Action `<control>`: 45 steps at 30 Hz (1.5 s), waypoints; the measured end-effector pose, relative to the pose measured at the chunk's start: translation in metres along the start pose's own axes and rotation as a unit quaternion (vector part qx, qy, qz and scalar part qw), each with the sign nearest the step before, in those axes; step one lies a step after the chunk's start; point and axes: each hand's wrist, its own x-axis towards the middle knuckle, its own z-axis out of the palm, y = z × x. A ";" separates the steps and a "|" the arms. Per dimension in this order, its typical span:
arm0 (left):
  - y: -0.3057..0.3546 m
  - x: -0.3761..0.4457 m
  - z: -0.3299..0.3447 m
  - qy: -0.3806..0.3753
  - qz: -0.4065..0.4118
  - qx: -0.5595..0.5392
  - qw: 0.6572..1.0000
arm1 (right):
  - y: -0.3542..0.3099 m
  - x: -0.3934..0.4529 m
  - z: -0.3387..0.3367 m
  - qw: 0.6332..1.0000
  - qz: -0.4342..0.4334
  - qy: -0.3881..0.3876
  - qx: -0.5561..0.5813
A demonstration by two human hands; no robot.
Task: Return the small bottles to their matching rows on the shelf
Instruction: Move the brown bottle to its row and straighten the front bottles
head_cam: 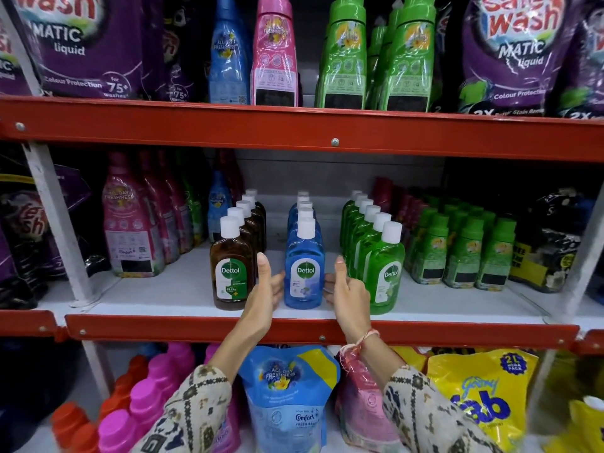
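Three rows of small white-capped bottles run front to back on the middle shelf (157, 299): brown (230, 256) on the left, blue (304, 253) in the middle, green (384, 266) on the right. The front blue bottle stands upright at the shelf's front edge. My left hand (266, 289) rests against its left side and my right hand (348, 295) against its right side. Both thumbs point up and the fingers curl onto the bottle. Neither hand carries any other bottle.
Tall pink bottles (130, 230) stand left of the brown row and small green bottles (464, 250) right of the green row. A red rail (425, 331) fronts the shelf. Blue (287, 397) and yellow (480, 400) pouches fill the shelf below.
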 end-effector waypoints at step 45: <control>0.002 -0.006 0.117 -0.095 -0.034 0.022 0.995 | 0.037 0.052 -0.123 0.996 0.042 0.078 -0.014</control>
